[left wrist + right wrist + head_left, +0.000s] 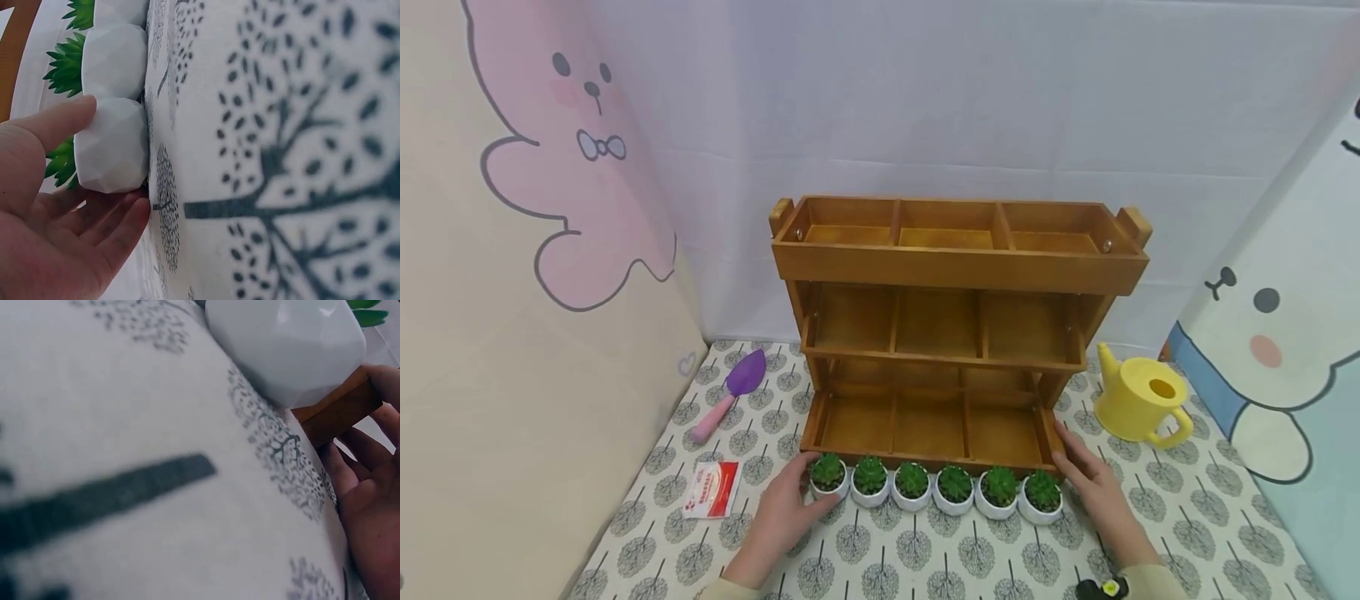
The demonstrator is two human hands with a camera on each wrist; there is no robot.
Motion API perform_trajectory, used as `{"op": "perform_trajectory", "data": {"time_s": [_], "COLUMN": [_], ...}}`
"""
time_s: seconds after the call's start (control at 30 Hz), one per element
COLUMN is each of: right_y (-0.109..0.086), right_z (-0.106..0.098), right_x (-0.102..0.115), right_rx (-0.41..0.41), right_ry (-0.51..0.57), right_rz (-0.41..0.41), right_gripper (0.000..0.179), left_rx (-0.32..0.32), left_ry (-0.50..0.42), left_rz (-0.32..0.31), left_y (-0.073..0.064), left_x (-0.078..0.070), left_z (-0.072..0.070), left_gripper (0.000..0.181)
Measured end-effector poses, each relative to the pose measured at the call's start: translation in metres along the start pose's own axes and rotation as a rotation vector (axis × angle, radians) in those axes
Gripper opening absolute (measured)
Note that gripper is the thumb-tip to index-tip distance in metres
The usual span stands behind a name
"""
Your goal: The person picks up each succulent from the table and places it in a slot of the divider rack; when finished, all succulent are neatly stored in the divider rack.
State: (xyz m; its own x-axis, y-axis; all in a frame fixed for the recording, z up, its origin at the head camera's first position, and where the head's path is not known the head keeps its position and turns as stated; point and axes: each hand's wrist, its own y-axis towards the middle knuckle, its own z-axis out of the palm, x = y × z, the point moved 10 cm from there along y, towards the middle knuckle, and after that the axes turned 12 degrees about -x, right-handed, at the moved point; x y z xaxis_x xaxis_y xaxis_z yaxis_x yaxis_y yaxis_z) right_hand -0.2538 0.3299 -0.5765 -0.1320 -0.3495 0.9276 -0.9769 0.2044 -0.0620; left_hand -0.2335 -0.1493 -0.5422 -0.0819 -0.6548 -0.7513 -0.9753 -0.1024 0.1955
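Note:
A row of several small succulents in white faceted pots (pixel 912 487) stands along the front of a three-tier wooden shelf (pixel 931 423). At the row's left end my left hand (pixel 786 504) holds the outermost potted succulent (pixel 115 147). Its thumb (pixel 69 120) lies against the pot's near side and the fingers reach round the outer side. My right hand (pixel 1097 492) grips the lower right front corner of the shelf, beside the rightmost potted succulent (pixel 1041 500). In the right wrist view its thumb is on the wooden corner (pixel 342 407) and the fingers curl along the side.
A purple trowel with a pink handle (pixel 737 390) and a red-and-white packet (pixel 712 490) lie on the left of the tree-patterned cloth (pixel 880 550). Right of the shelf stands a yellow watering can (pixel 1131 408). Curtains (pixel 985 100) enclose the back and sides.

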Motion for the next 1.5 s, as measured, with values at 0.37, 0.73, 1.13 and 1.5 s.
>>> {"op": "perform_trajectory", "data": {"time_s": [0.37, 0.73, 1.13, 1.5], "right_y": [-0.001, 0.001, 0.0013, 0.0015], "right_z": [-0.0001, 0.0002, 0.0005, 0.0004], "right_x": [-0.0019, -0.0065, -0.0068, -0.0058], "right_rx": [0.022, 0.03, 0.037, 0.027], "right_ry": [0.024, 0.029, 0.021, 0.001], "right_rz": [0.043, 0.044, 0.036, 0.032], "right_gripper": [0.076, 0.076, 0.077, 0.078], "left_rx": [0.004, 0.022, 0.024, 0.004], "left_ry": [0.001, -0.077, -0.118, -0.168], "left_rz": [-0.013, -0.084, -0.074, -0.036], "left_y": [-0.0017, -0.0033, -0.0064, -0.0085], "left_x": [-0.0011, 0.0039, 0.0015, -0.0034], "left_z": [0.0016, 0.0045, 0.0037, -0.003], "left_gripper": [0.067, 0.067, 0.066, 0.065]}}
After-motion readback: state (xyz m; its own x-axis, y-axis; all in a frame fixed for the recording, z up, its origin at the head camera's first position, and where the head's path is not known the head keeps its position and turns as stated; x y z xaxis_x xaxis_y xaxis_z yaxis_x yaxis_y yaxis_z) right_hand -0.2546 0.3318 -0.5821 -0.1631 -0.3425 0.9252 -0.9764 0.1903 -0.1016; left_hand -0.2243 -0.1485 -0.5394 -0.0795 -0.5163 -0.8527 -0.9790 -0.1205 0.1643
